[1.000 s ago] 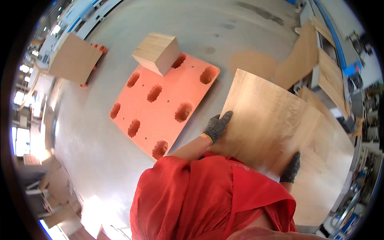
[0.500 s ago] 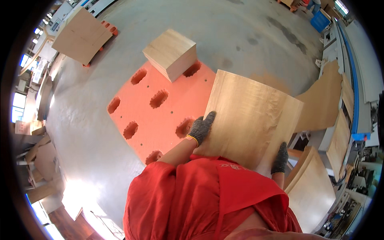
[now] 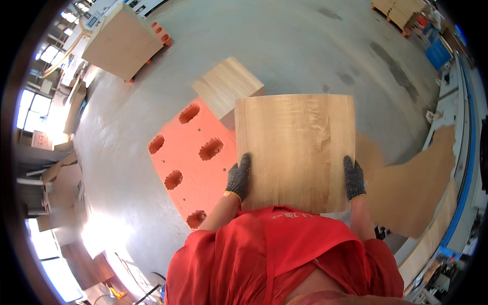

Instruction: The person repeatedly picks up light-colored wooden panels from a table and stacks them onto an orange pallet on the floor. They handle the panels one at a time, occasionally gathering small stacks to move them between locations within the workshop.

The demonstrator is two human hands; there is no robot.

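Observation:
I hold a square light-wood plywood panel flat in front of my chest. My left hand, in a grey knit glove, grips its left edge. On the right edge sits my right hand, gloved the same way. The panel hangs over the right part of an orange plastic pallet lying on the concrete floor. A small stack of similar wood panels rests on the pallet's far corner, just beyond the held panel.
A taller stack of panels stands on another orange pallet at the far left. Brown boards lie on the floor to my right beside a blue-edged machine. More stacked wood sits far right. Cardboard boxes line the left wall.
I have turned left with the panel, so it moved from the right side over the boards to above the orange pallet, and it now sits square to me. Both hands kept their grip.

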